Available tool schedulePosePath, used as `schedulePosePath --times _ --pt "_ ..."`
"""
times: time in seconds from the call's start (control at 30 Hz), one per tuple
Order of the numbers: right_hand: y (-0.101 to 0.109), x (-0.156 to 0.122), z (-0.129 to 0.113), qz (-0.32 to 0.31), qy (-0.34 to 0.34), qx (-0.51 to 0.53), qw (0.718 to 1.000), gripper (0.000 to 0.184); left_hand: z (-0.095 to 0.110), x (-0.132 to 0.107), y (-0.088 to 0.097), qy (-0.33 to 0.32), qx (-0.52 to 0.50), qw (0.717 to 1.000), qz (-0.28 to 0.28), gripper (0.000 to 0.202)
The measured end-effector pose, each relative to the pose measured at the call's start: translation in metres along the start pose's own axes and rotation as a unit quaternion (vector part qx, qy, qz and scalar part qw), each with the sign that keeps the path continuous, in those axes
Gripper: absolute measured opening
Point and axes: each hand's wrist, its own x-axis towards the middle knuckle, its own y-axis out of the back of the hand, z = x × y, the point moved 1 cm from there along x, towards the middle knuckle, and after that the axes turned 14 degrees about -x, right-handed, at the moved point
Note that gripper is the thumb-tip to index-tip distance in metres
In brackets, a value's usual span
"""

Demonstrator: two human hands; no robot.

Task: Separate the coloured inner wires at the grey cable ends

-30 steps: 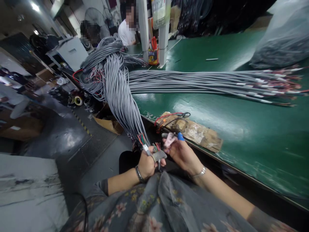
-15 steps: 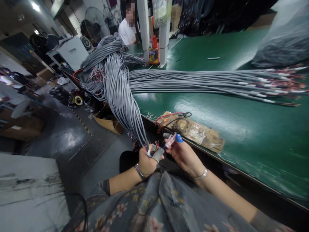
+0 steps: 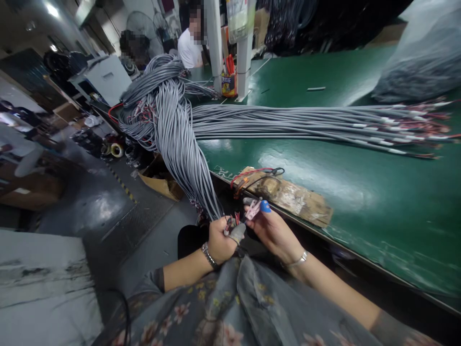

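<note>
My left hand (image 3: pixel 220 244) is closed around the end of a grey cable, with a worn covering on its thumb. Thin coloured wires (image 3: pixel 236 218) stick up from that grip. Just to its right, my right hand (image 3: pixel 276 234) pinches a small pink plastic tool (image 3: pixel 253 210) between thumb and fingers. A blue covering wraps the right thumb tip. The tool's front is close to the wires; whether it touches one cannot be made out. From the left hand, a thick bundle of grey cables (image 3: pixel 180 134) runs up over the bench edge.
More grey cables (image 3: pixel 281 122) lie across the green bench (image 3: pixel 382 202), their stripped ends to the right. A worn wooden board (image 3: pixel 302 202) sits at the near edge. Beyond stand a white post (image 3: pixel 244 67) and a person (image 3: pixel 189 48). An open cardboard box (image 3: pixel 162 185) is on the floor.
My hands stay almost in place. The left fingers have shifted slightly around the wires, and the pink tool has moved a little to the left. The view has shifted slightly.
</note>
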Motion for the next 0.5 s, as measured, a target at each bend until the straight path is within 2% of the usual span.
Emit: schedulePosePath --times 0.2,0.37,0.5 --pt "0.009 -0.002 0.004 -0.059 -0.007 0.011 0.998 0.040 0.010 -0.003 0.002 0.023 -0.016 0.999 0.017 0.032" --pt "0.021 -0.003 0.008 -0.052 -0.012 0.012 0.999 0.034 0.006 -0.006 0.004 0.055 -0.029 0.998 0.026 0.034" --pt "0.028 -0.005 0.006 -0.028 -0.001 -0.040 0.999 0.038 -0.004 -0.003 0.000 0.121 -0.071 0.990 -0.033 0.035"
